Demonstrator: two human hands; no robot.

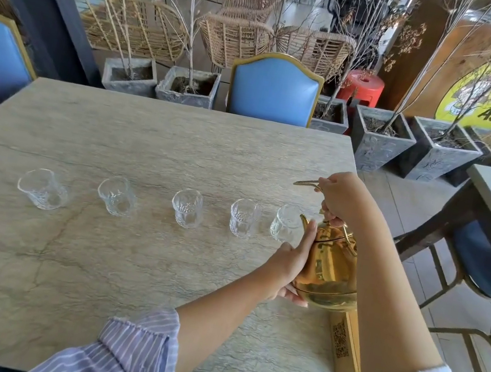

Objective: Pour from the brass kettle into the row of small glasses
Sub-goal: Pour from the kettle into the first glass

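While the right hand (338,199) grips the handle and the left hand (292,259) cups the brass kettle (330,266), tipped at the rightmost glass (287,224), a slip could overshoot it, wetting the surface (147,142).

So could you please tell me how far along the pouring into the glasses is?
Nothing looks finished: the four glasses to the left look empty. In hand: the right hand holds the handle of the brass kettle, the left hand steadies its body, spout tipped at the rightmost glass. Whether liquid flows, I cannot tell. All five glasses remain.
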